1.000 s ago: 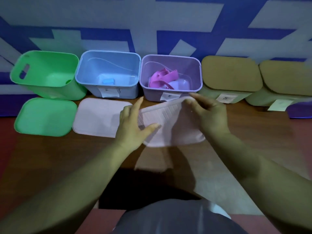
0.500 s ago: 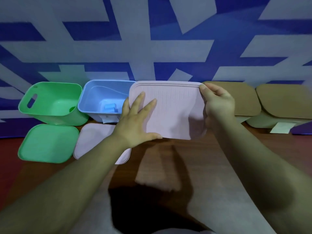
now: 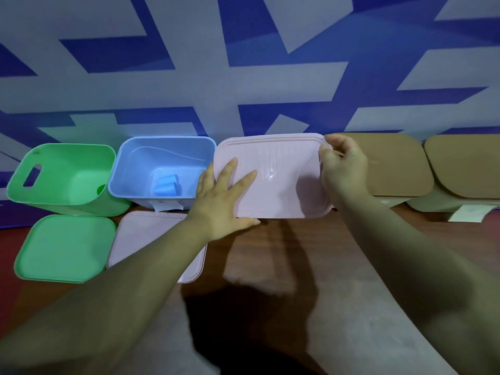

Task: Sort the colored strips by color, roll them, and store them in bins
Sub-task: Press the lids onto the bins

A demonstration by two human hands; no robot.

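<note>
The lid [image 3: 281, 182] right of the blue bin [image 3: 162, 140] is pressed by the flat left hand [image 3: 219, 201] and pinched by the right hand [image 3: 343, 169]; closing seemingly needs even seating next.

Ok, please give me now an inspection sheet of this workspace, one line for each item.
Surface: brown wooden table, shadowed in front.
Job's things: green bin open, green lid lying before it; blue bin open, blue rolls inside; pale lid flat before it; pink lid held beside the blue bin; tan bin, far tan bin, both lidded.
Clutter: paper label by the far tan bin.
Hands: left hand flat on the pink lid; right hand grips its right edge.
Cables: nothing seen.
Surroundings: blue-and-grey patterned wall.
</note>
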